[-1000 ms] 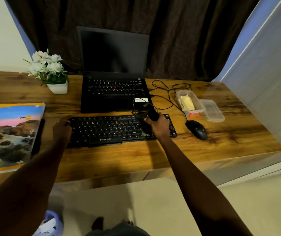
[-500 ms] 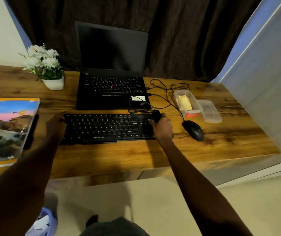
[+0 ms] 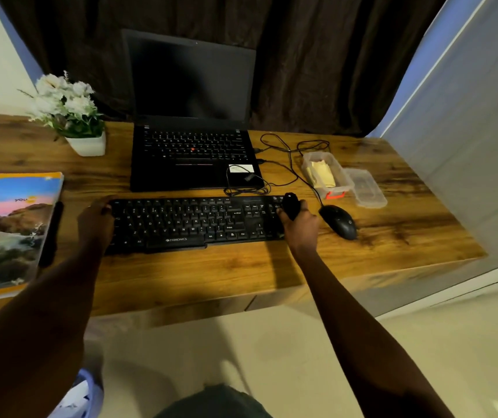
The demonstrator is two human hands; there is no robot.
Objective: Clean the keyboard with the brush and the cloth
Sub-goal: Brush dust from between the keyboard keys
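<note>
A black keyboard [image 3: 193, 224] lies flat on the wooden desk [image 3: 392, 236] in front of a laptop. My left hand [image 3: 95, 221] grips the keyboard's left end, thumb on its top edge. My right hand [image 3: 300, 223] is at the keyboard's right end, fingers curled round a black brush [image 3: 290, 205] whose handle sticks up; its bristles are hidden. A yellow cloth [image 3: 321, 173] lies folded inside a clear plastic box [image 3: 343, 176] behind the mouse.
An open black laptop [image 3: 193, 152] stands behind the keyboard, cables [image 3: 284, 152] looping to its right. A black mouse [image 3: 340, 221] sits right of my right hand, the box lid [image 3: 365, 188] beyond it. A flower pot [image 3: 86, 144] and a book [image 3: 9, 230] occupy the left.
My right hand with the brush has moved from the middle-right keys out to the keyboard's right end. My left hand stays on the left end.
</note>
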